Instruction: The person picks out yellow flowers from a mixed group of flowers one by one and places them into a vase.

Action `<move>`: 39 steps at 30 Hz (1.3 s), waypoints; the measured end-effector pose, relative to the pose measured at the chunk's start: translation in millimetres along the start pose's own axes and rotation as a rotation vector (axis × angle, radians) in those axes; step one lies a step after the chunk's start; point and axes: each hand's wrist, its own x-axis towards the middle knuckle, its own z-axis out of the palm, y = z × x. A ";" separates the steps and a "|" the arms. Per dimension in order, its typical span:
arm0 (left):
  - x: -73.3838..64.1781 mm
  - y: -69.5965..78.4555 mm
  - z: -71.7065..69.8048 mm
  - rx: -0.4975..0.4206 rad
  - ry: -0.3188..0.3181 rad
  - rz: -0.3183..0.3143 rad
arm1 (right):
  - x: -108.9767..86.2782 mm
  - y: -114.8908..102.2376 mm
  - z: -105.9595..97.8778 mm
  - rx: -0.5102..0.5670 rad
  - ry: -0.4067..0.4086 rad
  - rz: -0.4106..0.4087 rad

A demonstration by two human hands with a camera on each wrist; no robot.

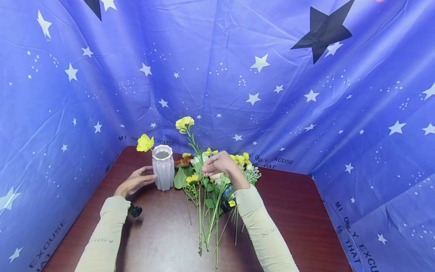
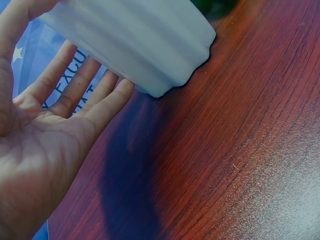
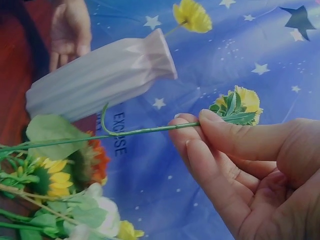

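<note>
A pale ribbed vase stands upright on the table, with one yellow flower leaning out over its left side. Extended fingertips of my left hand touch the vase's side low down; in the left wrist view the palm stays away from it. With thumb and fingertips, my right hand pinches the green stem of a yellow carnation. This carnation's bloom is raised to the right of the vase, above the other flowers. In the right wrist view its stem runs past the vase.
Right of the vase lies a heap of flowers, including a sunflower, an orange-red flower, a white flower and yellow blooms. Their long stems point towards the table's front. A blue star-print curtain surrounds the reddish-brown table.
</note>
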 end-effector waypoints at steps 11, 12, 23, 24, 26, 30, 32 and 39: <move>0.2 2.9 1.5 0.002 0.000 -0.002 | -13.4 -19.6 -0.1 0.046 0.061 -0.067; 0.1 3.3 1.7 0.005 -0.002 -0.003 | -13.9 -20.6 -0.1 0.048 0.068 -0.073; 0.8 3.2 1.2 0.009 0.008 -0.013 | -19.8 -31.8 4.4 0.074 0.141 -0.191; 0.8 3.0 0.9 0.006 0.009 -0.011 | -19.9 -32.6 5.3 0.085 0.152 -0.206; 0.8 2.5 0.2 0.001 0.009 -0.007 | -20.3 -34.3 7.8 0.107 0.172 -0.242; 0.4 1.2 -0.9 0.008 -0.001 0.000 | -20.8 -36.7 14.3 0.140 0.222 -0.322; 0.4 0.5 -1.0 0.009 -0.001 -0.001 | -21.1 -37.5 17.4 0.157 0.248 -0.366; 0.0 0.2 0.3 0.000 0.001 -0.009 | -22.4 -41.4 25.2 0.151 0.334 -0.584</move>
